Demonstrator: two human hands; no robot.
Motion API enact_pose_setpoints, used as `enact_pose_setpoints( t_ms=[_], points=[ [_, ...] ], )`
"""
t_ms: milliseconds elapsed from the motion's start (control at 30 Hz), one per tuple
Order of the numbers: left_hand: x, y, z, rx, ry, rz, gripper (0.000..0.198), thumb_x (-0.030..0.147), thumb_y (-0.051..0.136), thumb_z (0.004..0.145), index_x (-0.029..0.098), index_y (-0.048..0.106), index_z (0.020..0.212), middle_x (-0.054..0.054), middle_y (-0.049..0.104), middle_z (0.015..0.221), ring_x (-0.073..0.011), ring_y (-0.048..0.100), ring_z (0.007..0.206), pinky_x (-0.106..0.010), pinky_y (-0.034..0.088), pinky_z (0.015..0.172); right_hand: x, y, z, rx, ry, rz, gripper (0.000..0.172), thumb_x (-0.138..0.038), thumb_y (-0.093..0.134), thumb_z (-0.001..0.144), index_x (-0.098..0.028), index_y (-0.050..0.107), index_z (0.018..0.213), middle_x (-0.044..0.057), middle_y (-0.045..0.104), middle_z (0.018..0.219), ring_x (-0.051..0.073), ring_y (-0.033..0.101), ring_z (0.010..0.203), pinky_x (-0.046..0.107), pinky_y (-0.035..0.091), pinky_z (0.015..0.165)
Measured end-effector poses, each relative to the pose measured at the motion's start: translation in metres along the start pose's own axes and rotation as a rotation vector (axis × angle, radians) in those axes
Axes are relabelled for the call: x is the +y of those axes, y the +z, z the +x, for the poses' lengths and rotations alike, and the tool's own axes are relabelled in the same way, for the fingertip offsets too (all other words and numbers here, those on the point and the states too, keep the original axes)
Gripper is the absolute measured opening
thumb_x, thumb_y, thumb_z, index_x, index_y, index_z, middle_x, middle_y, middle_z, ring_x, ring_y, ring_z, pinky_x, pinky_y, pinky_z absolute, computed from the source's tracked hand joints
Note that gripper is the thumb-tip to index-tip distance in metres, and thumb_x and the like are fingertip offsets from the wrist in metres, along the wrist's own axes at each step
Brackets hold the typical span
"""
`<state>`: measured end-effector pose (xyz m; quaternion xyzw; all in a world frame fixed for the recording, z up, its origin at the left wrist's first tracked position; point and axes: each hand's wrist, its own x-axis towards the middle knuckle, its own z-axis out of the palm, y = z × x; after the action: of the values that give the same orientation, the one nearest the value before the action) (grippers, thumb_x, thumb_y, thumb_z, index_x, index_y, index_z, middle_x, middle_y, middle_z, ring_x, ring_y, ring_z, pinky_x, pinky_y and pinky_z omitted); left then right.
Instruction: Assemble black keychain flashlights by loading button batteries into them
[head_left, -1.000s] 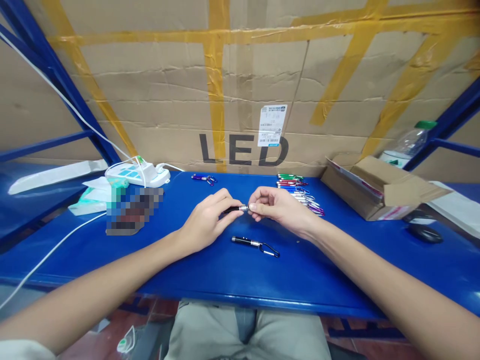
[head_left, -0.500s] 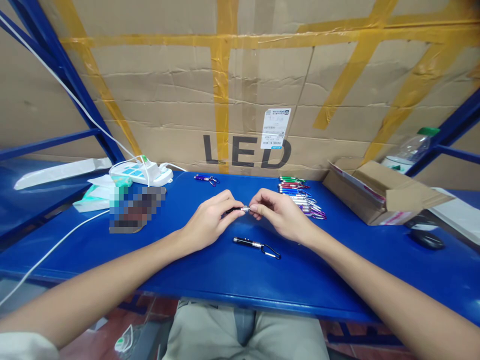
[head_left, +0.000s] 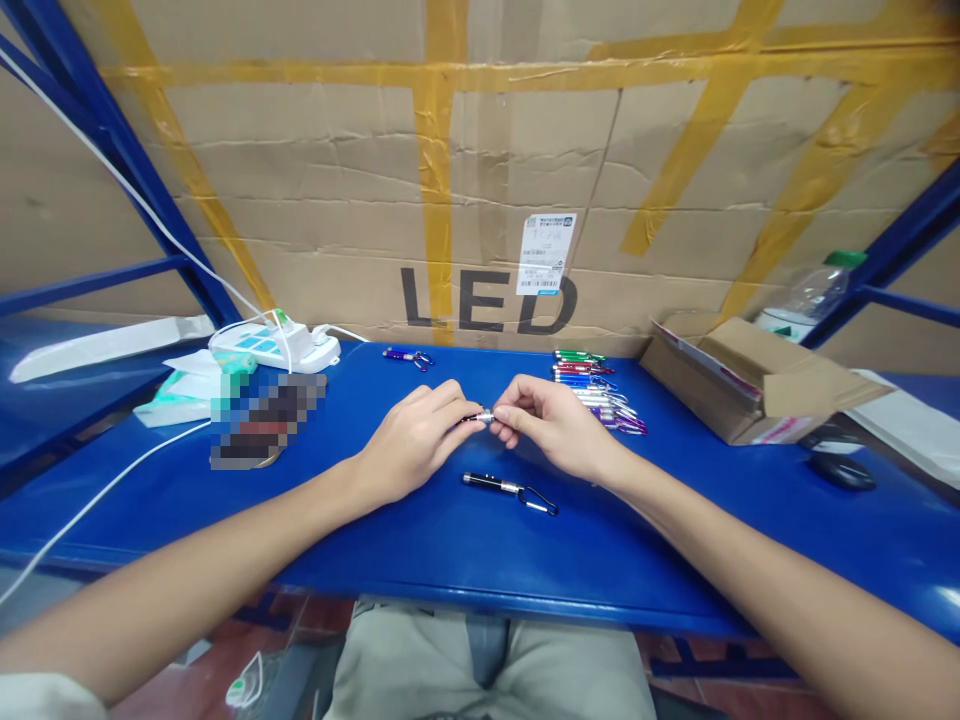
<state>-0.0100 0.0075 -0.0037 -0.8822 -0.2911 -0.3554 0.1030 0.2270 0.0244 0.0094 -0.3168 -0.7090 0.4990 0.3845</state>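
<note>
My left hand [head_left: 416, 440] and my right hand [head_left: 551, 425] meet over the middle of the blue table [head_left: 420, 540], both closed on one small black keychain flashlight [head_left: 478, 417]. The left fingers wrap its body; the right fingertips pinch its silver end. A second black flashlight with a clip [head_left: 508, 490] lies on the table just in front of my hands. A row of several coloured flashlights [head_left: 598, 392] lies behind my right hand. A single purple flashlight [head_left: 407, 356] rests near the back wall.
An open cardboard box [head_left: 757, 380] stands at the right, with a black mouse [head_left: 841, 470] and a plastic bottle [head_left: 814, 290] near it. At the left are a white power strip [head_left: 274, 345] with cables, a tissue pack [head_left: 191, 395] and a blurred object. A taped cardboard wall stands behind.
My hands stay together on the small flashlight; the fingers shift only slightly. The view has moved a little.
</note>
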Motion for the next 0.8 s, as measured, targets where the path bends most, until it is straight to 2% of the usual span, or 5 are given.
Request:
enact_pose_setpoints(
  t_ms=[133, 267, 400, 533, 800],
  points=[
    [0.002, 0.0, 0.001, 0.008, -0.062, -0.076, 0.02, 0.029, 0.058, 0.112, 0.016, 0.073, 0.113, -0.006, 0.07, 0.098, -0.0176, 0.066, 0.086, -0.031, 0.049, 0.079, 0.0, 0.002, 0.0, 0.021, 0.022, 0.01, 0.035, -0.052, 0.076, 0.095, -0.02, 0.064, 0.089, 0.003, 0.074, 0.08, 0.016, 0.069, 0.069, 0.031, 0.058, 0.065],
    [0.005, 0.001, 0.003, -0.01, -0.177, -0.217, 0.021, 0.031, 0.061, 0.11, 0.016, 0.076, 0.112, -0.005, 0.068, 0.094, -0.0164, 0.065, 0.086, -0.028, 0.051, 0.078, 0.001, 0.003, -0.003, 0.075, -0.032, -0.158, 0.026, -0.044, 0.068, 0.1, -0.021, 0.064, 0.09, 0.002, 0.072, 0.082, 0.016, 0.067, 0.072, 0.031, 0.056, 0.067],
    [0.005, 0.001, 0.004, -0.036, -0.238, -0.218, 0.021, 0.031, 0.063, 0.109, 0.017, 0.077, 0.111, -0.004, 0.068, 0.091, -0.0162, 0.064, 0.082, -0.028, 0.05, 0.076, 0.002, 0.003, -0.003, 0.064, -0.056, -0.237, 0.02, -0.039, 0.064, 0.102, -0.021, 0.064, 0.092, 0.003, 0.072, 0.083, 0.017, 0.067, 0.074, 0.032, 0.056, 0.07],
    [0.003, 0.0, 0.004, -0.044, -0.261, -0.241, 0.021, 0.032, 0.064, 0.109, 0.017, 0.078, 0.11, -0.004, 0.068, 0.092, -0.0165, 0.065, 0.083, -0.029, 0.05, 0.076, 0.0, 0.0, -0.003, 0.013, -0.058, -0.268, 0.015, -0.035, 0.062, 0.102, -0.021, 0.064, 0.094, 0.003, 0.071, 0.086, 0.018, 0.068, 0.077, 0.033, 0.056, 0.073],
    [0.003, 0.0, 0.003, -0.052, -0.229, -0.267, 0.02, 0.03, 0.062, 0.109, 0.017, 0.077, 0.112, -0.005, 0.068, 0.095, -0.0175, 0.066, 0.087, -0.03, 0.051, 0.079, -0.006, -0.009, -0.006, -0.04, -0.168, -0.568, 0.015, -0.032, 0.057, 0.107, -0.022, 0.064, 0.098, 0.001, 0.071, 0.085, 0.018, 0.063, 0.075, 0.03, 0.046, 0.07]
  ],
)
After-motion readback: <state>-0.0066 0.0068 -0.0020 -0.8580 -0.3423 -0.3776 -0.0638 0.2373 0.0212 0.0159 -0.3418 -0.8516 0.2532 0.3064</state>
